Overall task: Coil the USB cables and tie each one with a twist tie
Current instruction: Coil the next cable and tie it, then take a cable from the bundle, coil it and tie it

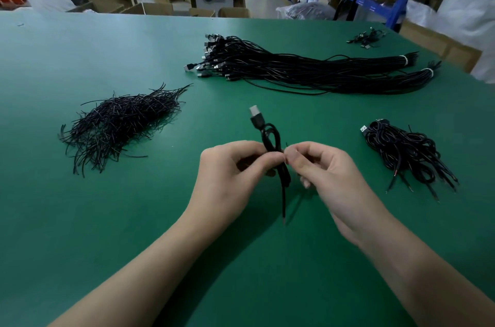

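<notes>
Fingers [271, 159] pinching coiled USB cable [268, 143], left hand [230, 174], right hand [329, 174]

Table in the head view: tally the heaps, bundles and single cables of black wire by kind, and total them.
Twist-tie heap: 1
Banded long-cable bundles: 2
Near heap of coiled cables: 1
Small far heap of cables: 1
Single cable pinched by left hand and right hand: 1
Total: 6
</notes>
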{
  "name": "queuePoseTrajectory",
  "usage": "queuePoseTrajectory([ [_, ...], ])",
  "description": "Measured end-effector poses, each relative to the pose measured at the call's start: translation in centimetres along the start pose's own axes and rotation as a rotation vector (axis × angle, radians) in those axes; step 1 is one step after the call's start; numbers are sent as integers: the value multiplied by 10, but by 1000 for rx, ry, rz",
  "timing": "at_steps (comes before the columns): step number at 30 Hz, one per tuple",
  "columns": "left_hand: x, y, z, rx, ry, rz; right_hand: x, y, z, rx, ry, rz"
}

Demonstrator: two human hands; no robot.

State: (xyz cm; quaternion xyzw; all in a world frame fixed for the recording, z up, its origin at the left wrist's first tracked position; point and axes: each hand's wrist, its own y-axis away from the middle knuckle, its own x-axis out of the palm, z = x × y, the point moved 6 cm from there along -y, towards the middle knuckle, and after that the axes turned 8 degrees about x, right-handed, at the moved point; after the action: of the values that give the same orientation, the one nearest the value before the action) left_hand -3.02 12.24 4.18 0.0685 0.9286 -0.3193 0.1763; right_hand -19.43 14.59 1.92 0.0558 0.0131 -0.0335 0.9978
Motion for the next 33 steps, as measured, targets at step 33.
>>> queuePoseTrajectory([
  [33, 40, -107, 71, -96, -542, 448, -167, -36, 86, 114, 1520, -543],
])
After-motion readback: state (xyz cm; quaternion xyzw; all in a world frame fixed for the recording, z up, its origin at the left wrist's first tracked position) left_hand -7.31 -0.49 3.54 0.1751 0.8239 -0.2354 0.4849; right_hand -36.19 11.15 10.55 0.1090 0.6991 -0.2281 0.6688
